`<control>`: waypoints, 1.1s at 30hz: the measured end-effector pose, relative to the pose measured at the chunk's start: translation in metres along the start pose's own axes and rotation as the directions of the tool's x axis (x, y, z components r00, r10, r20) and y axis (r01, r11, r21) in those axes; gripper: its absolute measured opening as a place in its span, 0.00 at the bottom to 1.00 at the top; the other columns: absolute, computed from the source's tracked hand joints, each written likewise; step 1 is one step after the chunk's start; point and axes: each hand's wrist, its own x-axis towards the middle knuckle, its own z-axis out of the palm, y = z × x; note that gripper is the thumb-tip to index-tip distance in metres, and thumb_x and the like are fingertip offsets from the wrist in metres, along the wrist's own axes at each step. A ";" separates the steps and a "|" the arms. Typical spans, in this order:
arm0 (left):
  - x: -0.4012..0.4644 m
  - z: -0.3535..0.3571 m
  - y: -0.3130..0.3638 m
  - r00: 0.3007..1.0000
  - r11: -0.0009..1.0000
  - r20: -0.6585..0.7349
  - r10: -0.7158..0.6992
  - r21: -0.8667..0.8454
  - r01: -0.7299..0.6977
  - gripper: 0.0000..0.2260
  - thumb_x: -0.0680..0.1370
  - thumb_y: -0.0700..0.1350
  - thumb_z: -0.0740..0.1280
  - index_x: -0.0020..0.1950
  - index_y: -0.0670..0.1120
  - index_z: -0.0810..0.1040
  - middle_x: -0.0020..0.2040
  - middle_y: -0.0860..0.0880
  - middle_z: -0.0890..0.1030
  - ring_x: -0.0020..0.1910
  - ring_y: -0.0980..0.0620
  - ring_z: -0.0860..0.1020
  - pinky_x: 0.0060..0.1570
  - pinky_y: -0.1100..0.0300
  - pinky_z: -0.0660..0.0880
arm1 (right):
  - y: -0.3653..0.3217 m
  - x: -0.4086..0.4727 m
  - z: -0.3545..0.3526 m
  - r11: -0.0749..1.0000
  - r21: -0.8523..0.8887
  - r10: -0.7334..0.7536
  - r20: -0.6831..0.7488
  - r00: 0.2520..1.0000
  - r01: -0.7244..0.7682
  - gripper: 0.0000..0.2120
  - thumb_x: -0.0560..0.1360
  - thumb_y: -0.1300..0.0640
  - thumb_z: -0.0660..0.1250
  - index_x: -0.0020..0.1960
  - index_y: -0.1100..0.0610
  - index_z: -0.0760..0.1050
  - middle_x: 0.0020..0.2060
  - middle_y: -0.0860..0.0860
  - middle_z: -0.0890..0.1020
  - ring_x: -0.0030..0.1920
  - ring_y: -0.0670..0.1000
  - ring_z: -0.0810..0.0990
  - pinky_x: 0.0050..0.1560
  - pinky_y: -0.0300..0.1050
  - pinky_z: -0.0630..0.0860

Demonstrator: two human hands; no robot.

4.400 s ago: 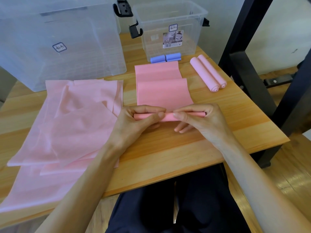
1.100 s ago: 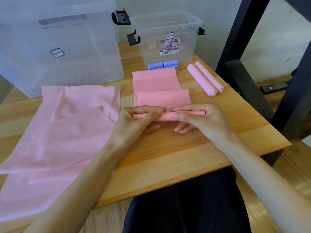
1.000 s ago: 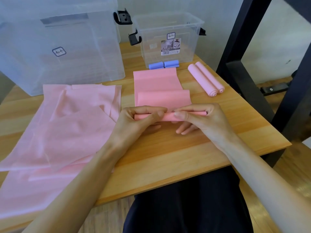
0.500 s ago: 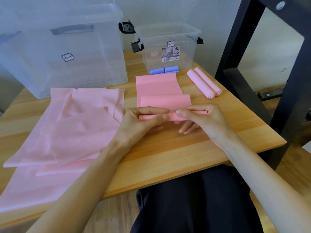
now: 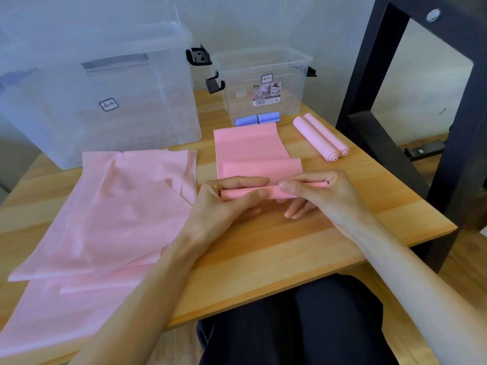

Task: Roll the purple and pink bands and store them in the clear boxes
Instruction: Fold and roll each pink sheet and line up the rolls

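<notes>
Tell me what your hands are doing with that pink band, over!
Left hand and right hand both pinch the pink band, near end rolled, far end flat. Small clear box behind it. Nothing blocking.

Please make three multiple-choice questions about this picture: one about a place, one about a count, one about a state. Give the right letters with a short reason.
1. Where do the purple rolls lie?
A. inside the large box
B. on the table before the small clear box
C. on the pink sheets

2. How many finished light pink rolls lie on the right?
A. two
B. four
C. none

3. What state is the band in the hands?
A. fully flat
B. partly rolled
C. stored away

Answers: 1 B, they lie outside at its base; 2 A, two lie side by side; 3 B, left hand and right hand grip a roll while the rest lies flat.
</notes>
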 end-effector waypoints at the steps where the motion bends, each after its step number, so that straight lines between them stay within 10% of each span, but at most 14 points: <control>1: 0.000 0.000 -0.001 1.000 1.000 -0.001 -0.001 0.000 0.001 0.09 0.74 0.40 0.73 0.53 0.44 0.85 0.49 0.48 0.87 0.47 0.52 0.85 0.44 0.63 0.81 | 0.000 0.000 0.000 1.000 0.000 0.000 0.005 1.000 0.000 0.10 0.73 0.56 0.73 0.51 0.61 0.84 0.40 0.57 0.87 0.33 0.58 0.85 0.33 0.44 0.82; 33: 0.002 0.001 0.007 0.997 0.996 -0.033 -0.067 -0.060 0.065 0.11 0.71 0.43 0.73 0.51 0.42 0.85 0.48 0.44 0.86 0.50 0.46 0.85 0.46 0.61 0.82 | 0.002 0.002 -0.001 0.999 0.031 -0.026 0.024 0.999 0.026 0.09 0.73 0.58 0.72 0.52 0.60 0.84 0.41 0.56 0.87 0.34 0.57 0.85 0.34 0.44 0.83</control>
